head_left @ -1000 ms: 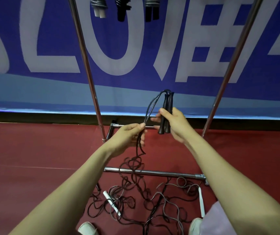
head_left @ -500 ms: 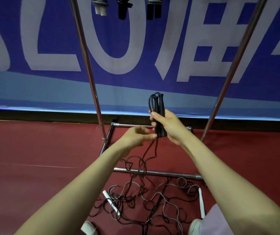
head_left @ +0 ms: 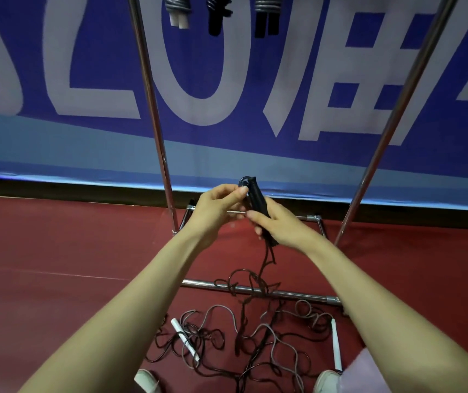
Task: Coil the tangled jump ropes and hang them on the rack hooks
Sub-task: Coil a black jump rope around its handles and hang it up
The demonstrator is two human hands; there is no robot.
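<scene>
My right hand [head_left: 279, 225] grips the two black handles [head_left: 257, 195] of a black jump rope, held upright over the rack's base. My left hand [head_left: 217, 208] pinches the rope's loop at the top of those handles. The black cord [head_left: 267, 259] hangs from my hands down into a tangle [head_left: 244, 336] of black and grey rope on the red floor. Two white handles [head_left: 184, 337] [head_left: 335, 344] lie in that tangle. Three coiled ropes [head_left: 267, 12] hang from the rack at the top edge.
The chrome rack has two slanted uprights [head_left: 153, 109] [head_left: 397, 114] and a low front bar [head_left: 298, 293] that the cord crosses. A blue banner wall [head_left: 227, 80] stands close behind. My white shoes [head_left: 146, 380] are at the bottom edge beside the tangle.
My left hand has moved up from the hanging cord to the top of the handles. The loose loop above the handles has been drawn in tight against them.
</scene>
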